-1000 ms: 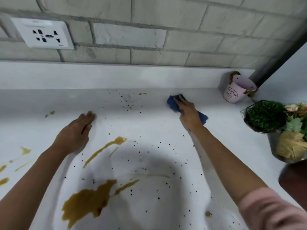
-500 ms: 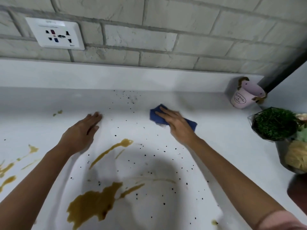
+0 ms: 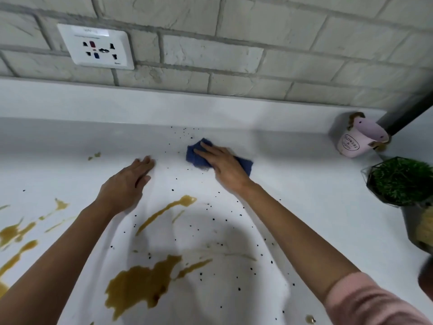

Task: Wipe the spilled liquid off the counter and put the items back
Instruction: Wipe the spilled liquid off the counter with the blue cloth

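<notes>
A blue cloth [image 3: 195,156] lies flat on the white counter [image 3: 304,188] near the back ledge, and my right hand [image 3: 225,165] presses down on it, covering its middle. My left hand [image 3: 126,184] rests flat on the counter to the left of the cloth, fingers together, holding nothing. A big brown puddle [image 3: 138,287] sits near the front, a brown streak [image 3: 168,207] runs between my arms, and more brown splashes [image 3: 16,233] mark the left side. Several small black specks [image 3: 210,219] are scattered around the middle.
A pink flower bucket [image 3: 358,139] lies tipped in the back right corner. A dark geometric pot with green plant [image 3: 400,181] stands at the right edge. A wall socket [image 3: 96,46] is on the brick wall above the raised ledge [image 3: 164,106].
My right hand has slid the blue cloth leftward along the back of the counter, clearing brown spots there. My left hand has stayed planted in place.
</notes>
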